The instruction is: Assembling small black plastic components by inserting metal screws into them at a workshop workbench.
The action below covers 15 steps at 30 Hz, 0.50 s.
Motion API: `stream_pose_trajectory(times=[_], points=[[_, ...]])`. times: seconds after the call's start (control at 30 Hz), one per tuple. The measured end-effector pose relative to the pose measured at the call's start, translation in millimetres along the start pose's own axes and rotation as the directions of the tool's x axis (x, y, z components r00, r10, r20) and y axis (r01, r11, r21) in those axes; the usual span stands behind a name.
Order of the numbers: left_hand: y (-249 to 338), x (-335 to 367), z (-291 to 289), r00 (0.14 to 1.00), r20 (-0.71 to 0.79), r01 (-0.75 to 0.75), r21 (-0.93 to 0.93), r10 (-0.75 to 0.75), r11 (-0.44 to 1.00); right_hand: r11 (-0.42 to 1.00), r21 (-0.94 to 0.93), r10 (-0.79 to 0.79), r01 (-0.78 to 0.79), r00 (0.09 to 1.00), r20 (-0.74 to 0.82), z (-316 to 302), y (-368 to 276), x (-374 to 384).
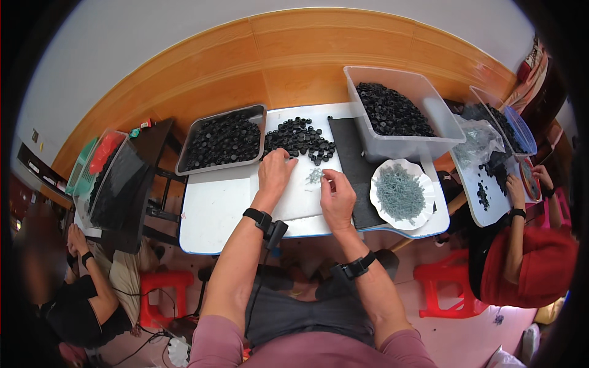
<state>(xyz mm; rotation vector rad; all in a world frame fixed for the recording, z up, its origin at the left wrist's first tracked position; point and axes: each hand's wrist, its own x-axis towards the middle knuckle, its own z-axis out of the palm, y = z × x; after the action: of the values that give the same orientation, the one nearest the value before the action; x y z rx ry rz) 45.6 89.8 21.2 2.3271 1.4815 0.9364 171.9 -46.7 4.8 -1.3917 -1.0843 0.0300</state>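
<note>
My left hand (275, 176) is at the near edge of a loose spread of small round black caps (300, 136) on the white tabletop (215, 205). Its fingers are bent together, and whatever lies between them is too small to make out. To its right, my right hand (337, 199) has thumb and forefinger closed beside a little heap of pale translucent small pieces (315, 176). I cannot see clearly what that pinch holds. A scalloped white plate (423, 219) to the right of my right hand carries a mound of thin greyish-green pieces (400, 192).
A metal tray (264, 126) of black caps stands left, a translucent bin (405, 144) of them behind right. A black mat (353, 165) lies between. Co-workers sit left and right, one with hands (76, 239) low, the other at another table (491, 208). A red stool (442, 288) stands right.
</note>
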Motion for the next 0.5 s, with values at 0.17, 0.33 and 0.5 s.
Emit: stream_pose_trajectory(times=[0.17, 0.33, 0.5], points=[[6.2, -6.7, -6.8, 0.997, 0.069, 0.029, -0.070, -0.024, 0.997, 1.000, -0.001, 0.023, -0.023, 1.000, 0.008, -3.7, 0.4, 0.9], [2.9, -37.5, -30.4, 0.987, 0.118, 0.139, -0.317, -0.107, 0.938, 1.000, -0.009, 0.021, -0.021, 0.998, 0.052, -1.6, 0.8, 0.9], [-6.6, -60.5, -33.9, 0.952, 0.189, 0.306, -0.507, -0.242, 0.806, 0.986, -0.127, -0.079, 0.109, 0.972, 0.219, -1.5, 5.0, -1.1]])
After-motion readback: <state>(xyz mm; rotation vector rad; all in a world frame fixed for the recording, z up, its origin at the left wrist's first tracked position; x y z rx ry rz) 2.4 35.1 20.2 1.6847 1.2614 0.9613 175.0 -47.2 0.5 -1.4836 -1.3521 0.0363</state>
